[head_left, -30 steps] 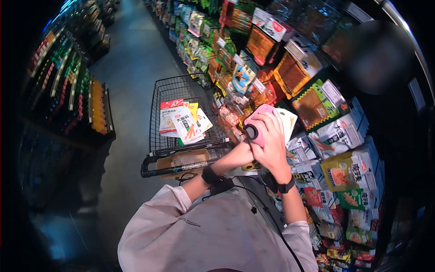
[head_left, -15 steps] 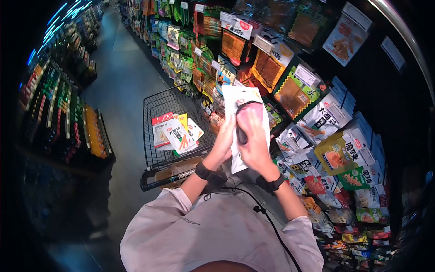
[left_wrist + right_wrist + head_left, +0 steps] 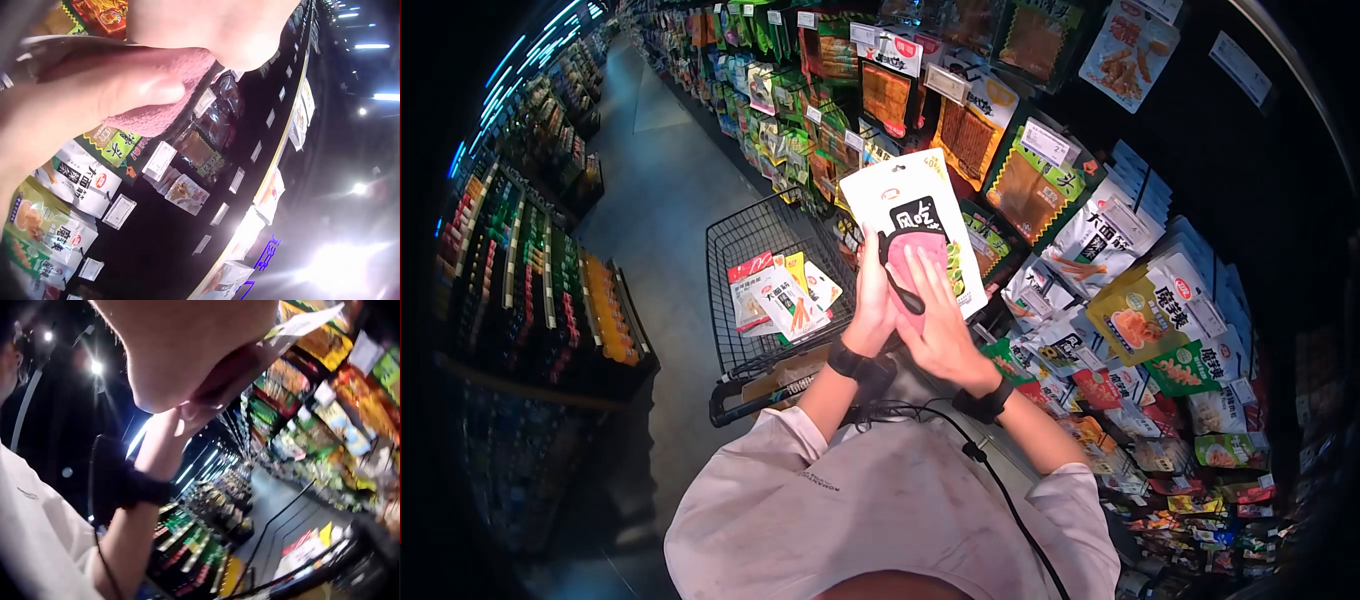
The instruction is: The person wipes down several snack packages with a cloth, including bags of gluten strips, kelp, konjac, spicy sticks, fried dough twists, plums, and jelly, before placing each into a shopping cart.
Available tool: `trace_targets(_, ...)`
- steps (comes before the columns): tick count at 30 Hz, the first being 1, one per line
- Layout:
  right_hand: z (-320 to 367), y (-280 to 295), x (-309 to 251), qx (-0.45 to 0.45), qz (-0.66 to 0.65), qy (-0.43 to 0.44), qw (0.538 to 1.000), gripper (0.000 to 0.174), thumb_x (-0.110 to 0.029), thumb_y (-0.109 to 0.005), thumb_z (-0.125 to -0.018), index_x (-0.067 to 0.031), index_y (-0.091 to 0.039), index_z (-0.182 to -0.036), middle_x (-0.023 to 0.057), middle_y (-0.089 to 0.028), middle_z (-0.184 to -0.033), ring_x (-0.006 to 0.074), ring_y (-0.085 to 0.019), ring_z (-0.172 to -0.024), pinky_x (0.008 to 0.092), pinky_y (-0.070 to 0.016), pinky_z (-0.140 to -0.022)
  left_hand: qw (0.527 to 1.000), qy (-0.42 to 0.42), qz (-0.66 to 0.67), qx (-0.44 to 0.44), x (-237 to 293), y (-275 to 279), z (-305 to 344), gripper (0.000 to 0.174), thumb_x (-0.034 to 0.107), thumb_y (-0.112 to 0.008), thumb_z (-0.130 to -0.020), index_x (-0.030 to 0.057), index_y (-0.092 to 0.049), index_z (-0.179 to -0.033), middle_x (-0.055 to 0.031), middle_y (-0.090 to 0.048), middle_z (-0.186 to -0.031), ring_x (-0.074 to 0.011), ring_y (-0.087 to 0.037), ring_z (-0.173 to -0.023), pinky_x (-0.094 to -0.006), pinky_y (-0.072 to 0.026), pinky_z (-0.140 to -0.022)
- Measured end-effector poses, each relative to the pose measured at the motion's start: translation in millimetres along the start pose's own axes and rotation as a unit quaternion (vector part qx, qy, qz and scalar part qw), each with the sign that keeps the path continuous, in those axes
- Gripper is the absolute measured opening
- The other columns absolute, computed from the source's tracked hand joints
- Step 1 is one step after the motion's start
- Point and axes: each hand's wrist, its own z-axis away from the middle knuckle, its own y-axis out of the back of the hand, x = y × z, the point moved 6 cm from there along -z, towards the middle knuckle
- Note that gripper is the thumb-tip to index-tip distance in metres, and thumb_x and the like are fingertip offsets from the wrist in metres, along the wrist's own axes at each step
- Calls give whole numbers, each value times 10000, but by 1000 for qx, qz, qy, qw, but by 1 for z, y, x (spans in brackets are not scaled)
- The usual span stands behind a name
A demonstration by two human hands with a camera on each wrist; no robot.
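Observation:
A white packet with a black label is upright but tilted between both hands. Against its front lies a pink, rough-surfaced item with a black edge. My left hand holds the packet at its lower left; the left wrist view shows its thumb across the pink item, and its other fingers are mostly hidden. My right hand presses the pink item with fairly straight fingers. In the right wrist view the right hand is a close blur, the packet's edge beyond it.
A black wire cart with several snack packets stands front left. Hanging snack packs line the right side close to the right arm. Bottle shelves stand across the aisle floor. A black cable crosses the shirt.
The packet and pink item have come round from the right, and more of the packet's printed front shows. The right fingers have straightened against the pink item. The head view has shifted.

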Motion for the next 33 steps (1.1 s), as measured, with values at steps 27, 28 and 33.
trace_targets(27, 3, 14, 33, 7, 0, 42, 999, 620, -287, -589, -924, -54, -454, -1482, 212, -343, -1583, 441, -287, -1469, 519, -205, -1216, 988, -21, 153, -24, 17, -2, -42, 559, 461, -356, -1083, 39, -482, -1426, -141, -592, -1379, -306, -589, -1234, -481, -463, -1078)
trace_targets(28, -1, 24, 39, 79, 9, -3, 997, 629, -258, -608, -914, -40, -446, -1481, 219, -369, -1566, 451, -316, -1451, 515, -234, -1205, 982, -10, 177, -71, 16, -4, -43, 564, 464, -356, -1082, 37, -477, -1430, -144, -590, -1379, -308, -589, -1232, -479, -464, -1077)
trace_targets(33, -11, 48, 107, 109, -195, -161, 961, 561, -220, -632, -974, 1, -450, -1457, 172, -582, -1350, 248, -578, -1219, 371, -451, -1027, 969, 45, 202, -136, 12, -17, -33, 578, 469, -354, -1083, 30, -463, -1443, -158, -587, -1381, -310, -601, -1213, -466, -476, -1064)
